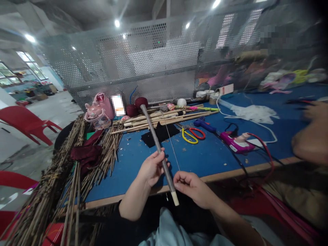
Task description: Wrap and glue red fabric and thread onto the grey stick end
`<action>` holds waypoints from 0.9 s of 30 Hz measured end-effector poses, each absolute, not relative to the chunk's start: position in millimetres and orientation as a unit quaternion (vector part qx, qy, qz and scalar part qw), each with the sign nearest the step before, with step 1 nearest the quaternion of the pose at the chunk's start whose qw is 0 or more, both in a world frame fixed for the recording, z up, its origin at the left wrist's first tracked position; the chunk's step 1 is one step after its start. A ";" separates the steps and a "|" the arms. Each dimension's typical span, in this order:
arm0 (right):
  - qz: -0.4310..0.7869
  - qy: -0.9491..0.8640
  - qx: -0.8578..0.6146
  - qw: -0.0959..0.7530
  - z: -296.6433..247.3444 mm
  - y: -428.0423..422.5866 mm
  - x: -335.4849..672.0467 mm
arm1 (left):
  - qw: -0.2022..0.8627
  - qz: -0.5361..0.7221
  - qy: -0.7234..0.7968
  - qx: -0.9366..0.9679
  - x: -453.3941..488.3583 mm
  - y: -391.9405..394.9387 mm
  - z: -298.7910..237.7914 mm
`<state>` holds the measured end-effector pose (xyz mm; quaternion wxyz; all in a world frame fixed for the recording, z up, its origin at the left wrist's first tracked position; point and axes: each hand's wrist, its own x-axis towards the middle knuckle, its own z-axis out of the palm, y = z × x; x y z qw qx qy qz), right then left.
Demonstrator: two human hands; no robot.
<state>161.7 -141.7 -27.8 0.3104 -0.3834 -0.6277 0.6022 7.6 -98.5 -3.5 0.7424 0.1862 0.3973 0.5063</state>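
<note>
Grey stick [154,136] slants over the blue tbl's [133,164] edge, L hand [151,169] loosely curled round its lower half, R hand [193,187] pinched nr the pale end, seemingly on thread [172,147]. Best keep thread taut w/ steady tension, clear of scissors [189,141] beyond.

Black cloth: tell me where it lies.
Head view, near the middle: the black cloth lies on the blue table, partly behind the grey rod, between the left hand and the pale sticks.

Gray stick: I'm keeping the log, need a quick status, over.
Left hand gripping gray stick. Right hand pinching thread beside stick's pale end. Scissors beyond, on blue table, touching neither hand.
</note>
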 end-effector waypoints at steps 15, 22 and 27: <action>0.604 -0.620 -0.388 0.317 -28.9 -142.2 159.9 | 0.738 0.555 0.362 0.132 3.4 -91.6 5.2; 0.593 -0.631 -0.395 0.305 -26.8 -141.8 156.8 | 0.713 0.564 0.399 0.115 14.5 -89.3 9.6; 0.588 -0.632 -0.400 0.307 -27.6 -141.6 158.7 | 0.713 0.563 0.403 0.108 9.4 -86.4 2.8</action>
